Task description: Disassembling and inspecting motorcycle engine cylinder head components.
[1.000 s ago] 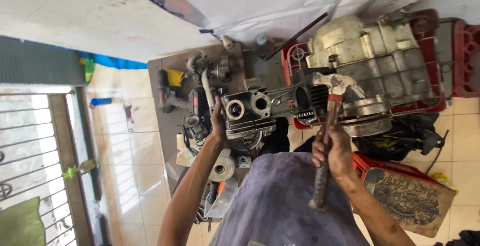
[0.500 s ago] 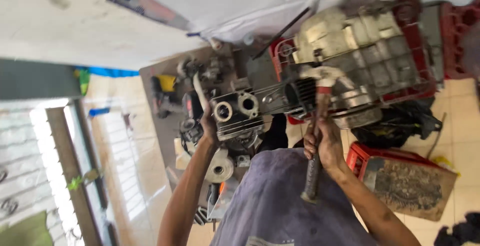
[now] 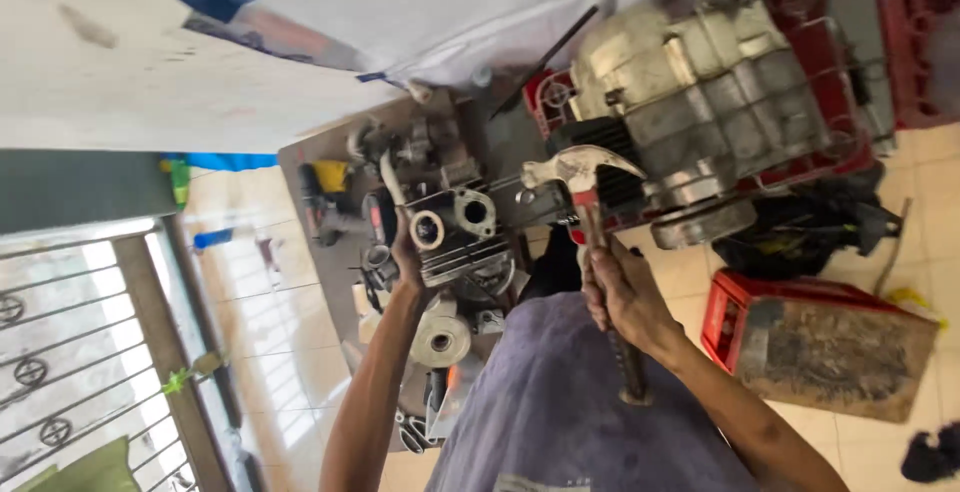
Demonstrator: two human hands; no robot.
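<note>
**Hammer raised over a finned engine part**

Gripping the handle of a claw hammer partway down its length, the right hand is closed tightly, with the steel head lifted above and just to the right of the workpiece. Nearest the camera is the person's purple-grey shirt, with both forearms reaching out from it. The left hand wraps the left side of a finned engine cylinder, fingers curled against the fins, holding it steady; the cylinder shows two round ports facing the camera. Below it lies a round metal hub among other loose parts on a grey mat.

A good blow here, in my judgement, wants the left fingers kept clear of the face to be hit, the cylinder braced firmly against the mat, and a short, square swing so the head lands flat instead of glancing off the thin fins, which would chip easily.

Farther off, a large engine crankcase rests on a red plastic crate. A second red crate sits to the right beside a dirty board.
</note>
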